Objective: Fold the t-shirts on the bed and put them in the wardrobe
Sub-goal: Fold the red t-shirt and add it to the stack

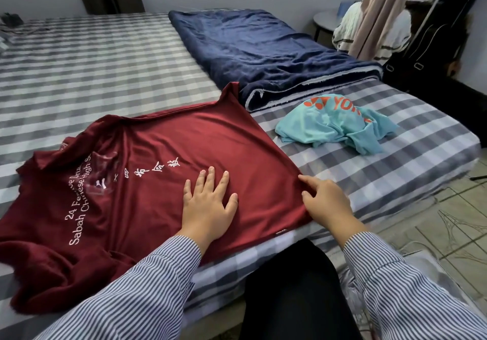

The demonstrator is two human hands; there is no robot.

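Note:
A dark red t-shirt [163,139] with white print lies spread out on the checked bed [92,57], its hem toward the right. My left hand [208,202] presses flat on the shirt's lower part, fingers straight. My right hand [326,202] rests at the shirt's hem edge, fingers curled over the fabric there. A light blue t-shirt [332,126] with orange lettering lies crumpled to the right on the bed. The wardrobe is out of sight.
A folded navy blanket [263,50] lies behind the shirts. Hanging clothes [379,18] and a small round table [326,21] stand at the back right. Tiled floor [453,221] shows beside the bed's right edge.

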